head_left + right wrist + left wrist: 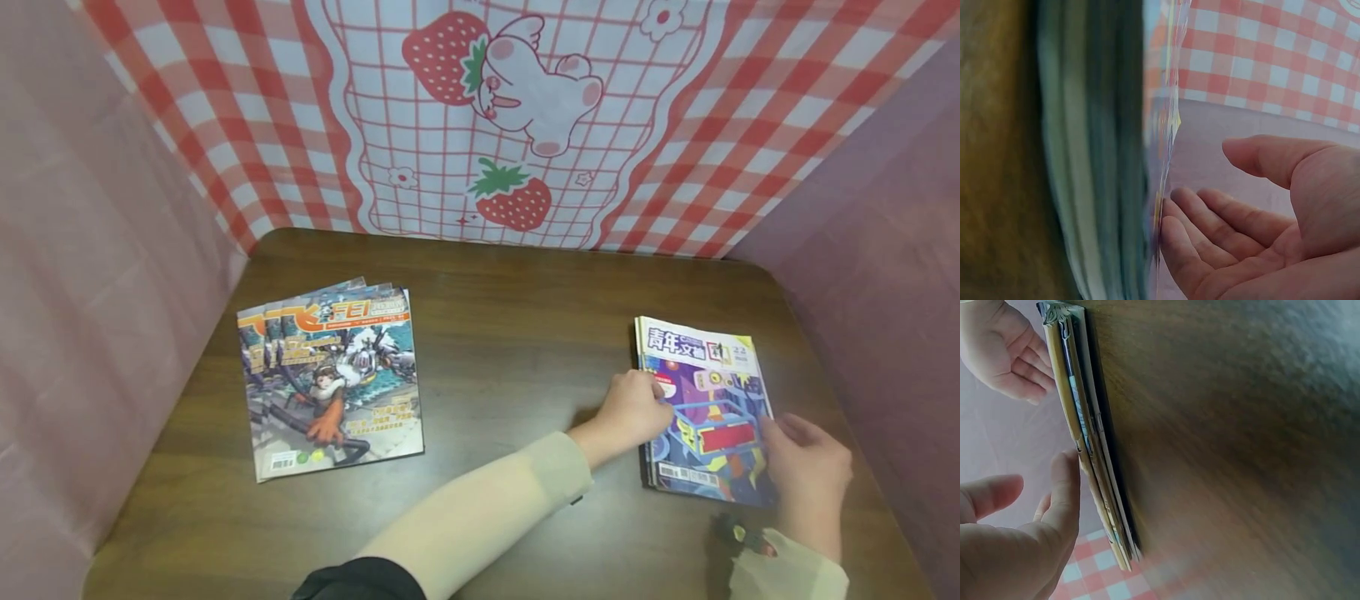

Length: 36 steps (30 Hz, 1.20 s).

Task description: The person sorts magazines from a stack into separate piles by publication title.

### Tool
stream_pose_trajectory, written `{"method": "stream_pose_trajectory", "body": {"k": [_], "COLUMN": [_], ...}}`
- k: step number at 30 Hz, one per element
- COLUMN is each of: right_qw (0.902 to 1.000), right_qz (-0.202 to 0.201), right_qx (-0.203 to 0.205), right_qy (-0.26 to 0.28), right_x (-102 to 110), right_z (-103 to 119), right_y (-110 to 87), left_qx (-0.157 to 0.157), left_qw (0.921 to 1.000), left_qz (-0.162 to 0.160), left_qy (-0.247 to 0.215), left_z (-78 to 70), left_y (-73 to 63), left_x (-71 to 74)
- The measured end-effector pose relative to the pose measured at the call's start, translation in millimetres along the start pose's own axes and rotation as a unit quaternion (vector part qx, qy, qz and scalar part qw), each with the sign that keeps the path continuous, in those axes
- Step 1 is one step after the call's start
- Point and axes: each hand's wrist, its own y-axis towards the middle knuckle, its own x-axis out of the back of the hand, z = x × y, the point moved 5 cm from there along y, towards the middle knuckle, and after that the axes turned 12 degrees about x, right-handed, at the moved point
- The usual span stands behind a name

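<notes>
On the right of the table in the head view lies a stack of magazines (701, 442), the top one with a purple and blue cover. My left hand (628, 408) is at the stack's left edge. In the left wrist view, the left hand's fingers (1066, 494) reach to the cover side by the edge, thumb apart. Across the stack, my right hand (812, 467) is by the right edge. Seen from the right wrist, its fingers (1179, 244) are bent lightly at the cover, and the thumb stands away. Neither hand pinches the magazines.
A second stack of magazines (352, 367), slightly fanned, lies on the left of the brown wooden table (510, 333). Behind the table hangs a red checked cloth (285, 125) with strawberries. Pink curtains (97, 250) flank both sides.
</notes>
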Motion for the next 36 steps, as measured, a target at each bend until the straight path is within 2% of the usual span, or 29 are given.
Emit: {"method": "stream_pose_trajectory", "body": {"k": [4,10,21,31,36], "right_qw": [0.9999,0.9998,0.9999,0.9998,0.9997], "right_qz": [0.013,0.015,0.012,0.018,0.021], "right_qx": [0.000,-0.013,0.003,-0.005,0.005], "right_qy": [-0.002,0.007,-0.011,-0.002,-0.009], "right_x": [-1,1,0,-4,-5], "right_z": [0,-3,-1,0,1], "right_y": [1.0,2.1,0.0,-1.6,-3.6], "left_qx": [0.000,0.009,0.051,0.054,0.055], "left_qw": [0.9999,0.9999,0.9983,0.9973,0.9969], "left_qz": [0.008,-0.010,0.020,0.020,0.021], "left_qy": [-0.008,-0.010,0.021,0.046,0.052], "left_z": [2.2,10.2,20.0,17.9,17.7], "left_y": [0.5,5.9,11.7,12.0,10.8], "left_x": [0.1,5.0,-0.8,-4.1,-4.3]}}
